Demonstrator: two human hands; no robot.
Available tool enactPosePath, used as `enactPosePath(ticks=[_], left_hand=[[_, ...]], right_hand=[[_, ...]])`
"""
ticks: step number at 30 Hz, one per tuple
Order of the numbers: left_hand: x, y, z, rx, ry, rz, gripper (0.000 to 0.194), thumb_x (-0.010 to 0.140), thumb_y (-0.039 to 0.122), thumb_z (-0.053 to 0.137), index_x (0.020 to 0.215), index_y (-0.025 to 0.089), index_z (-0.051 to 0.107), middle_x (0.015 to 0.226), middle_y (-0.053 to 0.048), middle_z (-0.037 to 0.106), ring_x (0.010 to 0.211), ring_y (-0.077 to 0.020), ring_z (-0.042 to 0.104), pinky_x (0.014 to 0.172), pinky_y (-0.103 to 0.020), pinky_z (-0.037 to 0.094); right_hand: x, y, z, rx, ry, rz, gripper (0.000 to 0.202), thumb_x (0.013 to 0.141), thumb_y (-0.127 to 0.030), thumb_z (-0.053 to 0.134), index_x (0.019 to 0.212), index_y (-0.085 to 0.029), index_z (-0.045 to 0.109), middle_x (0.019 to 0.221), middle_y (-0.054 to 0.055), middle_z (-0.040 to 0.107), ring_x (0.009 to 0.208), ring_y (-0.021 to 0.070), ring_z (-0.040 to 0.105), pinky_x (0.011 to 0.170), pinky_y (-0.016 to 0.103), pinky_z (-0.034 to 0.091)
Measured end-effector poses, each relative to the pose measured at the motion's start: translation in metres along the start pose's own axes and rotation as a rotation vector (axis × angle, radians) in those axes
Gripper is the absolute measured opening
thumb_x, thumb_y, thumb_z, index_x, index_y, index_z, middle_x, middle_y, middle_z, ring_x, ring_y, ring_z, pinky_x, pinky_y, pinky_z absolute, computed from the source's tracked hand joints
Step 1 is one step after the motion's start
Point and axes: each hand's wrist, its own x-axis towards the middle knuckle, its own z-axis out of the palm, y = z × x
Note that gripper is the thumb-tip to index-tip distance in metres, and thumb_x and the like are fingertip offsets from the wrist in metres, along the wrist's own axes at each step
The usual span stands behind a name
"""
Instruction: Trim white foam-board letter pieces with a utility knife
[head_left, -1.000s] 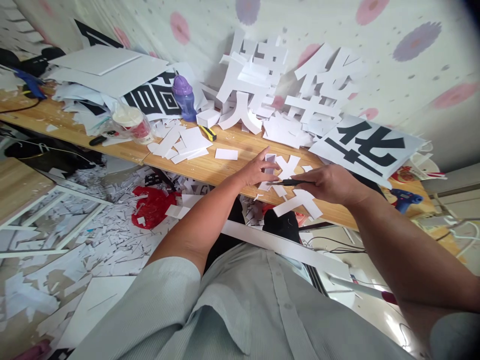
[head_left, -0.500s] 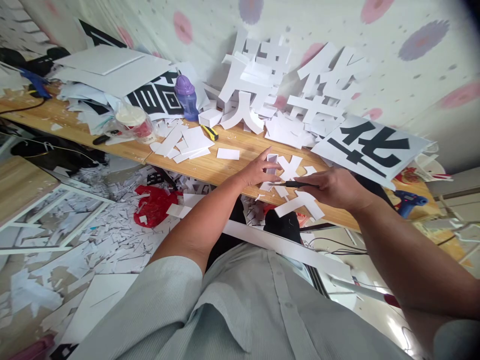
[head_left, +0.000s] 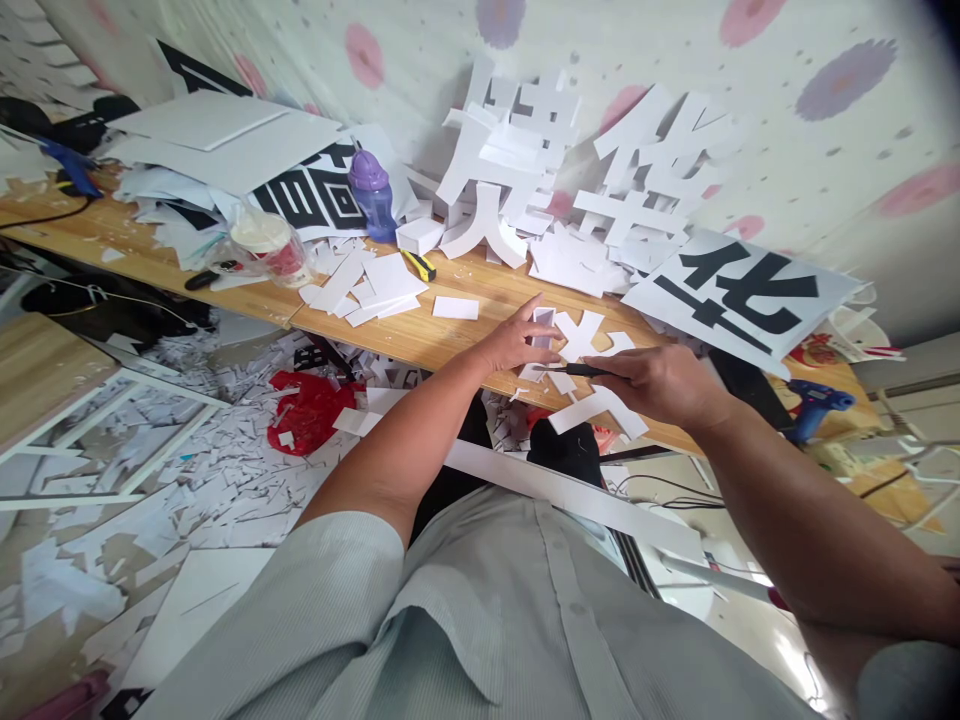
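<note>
My left hand curves its fingers around a small white board piece with raised sides, at the front part of the wooden table. In my right hand is a slim dark craft knife, its thin tip pointing left, close under my left fingertips. Just beyond the knife lies a white cut-out shape with crossing arms. A larger branching white cut-out overhangs the table's front edge below my right hand. Where exactly the knife tip touches is too small to tell.
White built-up characters lean against the back wall, beside a printed sheet. A yellow cutter, purple bottle, plastic-wrapped cup and blue glue gun stand or lie around. Scraps cover the floor.
My right hand and the knife have shifted slightly left, and the right forearm has dropped a little. My left hand stays in place around the white board piece.
</note>
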Motion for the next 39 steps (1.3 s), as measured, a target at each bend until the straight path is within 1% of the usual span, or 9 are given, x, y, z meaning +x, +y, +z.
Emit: enactPosePath(ticks=[4,8,11,14,17,22,28,34,39], left_hand=[[0.0005,-0.001,0.0002,0.007,-0.001,0.004,0.048,0.08,0.052,0.093,0.125,0.035,0.085,0.188,0.005,0.015,0.169,-0.0378,0.031,0.136,-0.049,0.034],[-0.0002,-0.0002,-0.0001,-0.001,0.005,0.01,0.047,0.081,0.05,0.093,0.124,0.033,0.085,0.187,0.003,0.018,0.169,-0.0376,0.032,0.136,-0.05,0.033],[-0.0007,0.0013,-0.0006,-0.01,-0.003,-0.005,0.048,0.08,0.052,0.093,0.125,0.034,0.085,0.187,0.004,0.019,0.168,-0.0377,0.033,0.135,-0.049,0.035],[-0.0007,0.0015,-0.0008,-0.016,-0.008,-0.02,0.052,0.079,0.054,0.094,0.126,0.035,0.085,0.187,0.004,0.018,0.168,-0.0384,0.033,0.134,-0.049,0.037],[-0.0001,-0.0002,-0.0003,-0.02,-0.003,-0.015,0.053,0.078,0.055,0.094,0.125,0.034,0.085,0.188,0.004,0.015,0.167,-0.0391,0.035,0.136,-0.049,0.035],[0.0015,-0.0047,0.0012,-0.011,0.007,0.004,0.05,0.079,0.053,0.094,0.124,0.035,0.086,0.188,0.005,0.013,0.168,-0.039,0.034,0.136,-0.05,0.034],[0.0025,-0.0056,0.0004,0.013,-0.005,0.017,0.052,0.079,0.057,0.094,0.125,0.036,0.085,0.188,0.006,0.013,0.168,-0.0371,0.033,0.136,-0.048,0.033],[0.0011,-0.0025,0.0005,0.002,-0.004,-0.009,0.051,0.08,0.053,0.094,0.125,0.033,0.084,0.188,0.004,0.013,0.167,-0.0368,0.035,0.136,-0.046,0.033],[-0.0003,0.0025,-0.0002,0.011,-0.006,-0.015,0.049,0.079,0.05,0.094,0.125,0.034,0.085,0.188,0.006,0.015,0.166,-0.0368,0.038,0.135,-0.046,0.037]], right_hand=[[0.0002,0.0051,-0.001,0.02,-0.016,0.003,0.031,0.106,-0.044,0.066,0.13,-0.038,0.085,0.105,-0.001,0.088,0.077,0.0206,0.081,0.059,0.032,0.047],[0.0023,0.0101,-0.0049,0.003,-0.067,0.016,0.031,0.104,-0.044,0.07,0.131,-0.04,0.084,0.098,0.0,0.088,0.073,0.0219,0.079,0.058,0.034,0.045],[0.0048,0.0081,-0.0041,-0.004,-0.073,0.017,0.031,0.104,-0.044,0.07,0.131,-0.04,0.084,0.096,0.0,0.088,0.072,0.0217,0.079,0.058,0.034,0.045],[0.0061,0.0046,-0.0007,0.011,-0.05,0.009,0.031,0.105,-0.044,0.068,0.13,-0.039,0.085,0.102,0.001,0.088,0.074,0.0211,0.08,0.059,0.033,0.046],[0.0055,0.0049,0.0002,0.034,-0.046,0.007,0.031,0.105,-0.045,0.067,0.129,-0.038,0.085,0.106,0.0,0.088,0.076,0.0207,0.08,0.061,0.032,0.048],[0.004,0.0084,-0.0017,0.028,-0.058,0.032,0.029,0.103,-0.045,0.07,0.126,-0.039,0.086,0.095,-0.001,0.088,0.069,0.0198,0.078,0.057,0.031,0.046],[0.0059,0.0039,0.0043,0.045,-0.055,0.005,0.031,0.104,-0.042,0.069,0.13,-0.038,0.085,0.104,0.002,0.088,0.076,0.021,0.08,0.062,0.03,0.049],[0.0063,0.0078,-0.0027,0.03,-0.087,0.022,0.03,0.104,-0.045,0.067,0.129,-0.041,0.085,0.098,-0.001,0.088,0.071,0.021,0.079,0.058,0.032,0.048],[0.0047,0.0044,0.0048,0.032,-0.053,0.018,0.031,0.103,-0.041,0.069,0.129,-0.04,0.085,0.1,0.0,0.088,0.073,0.021,0.079,0.06,0.031,0.047]])
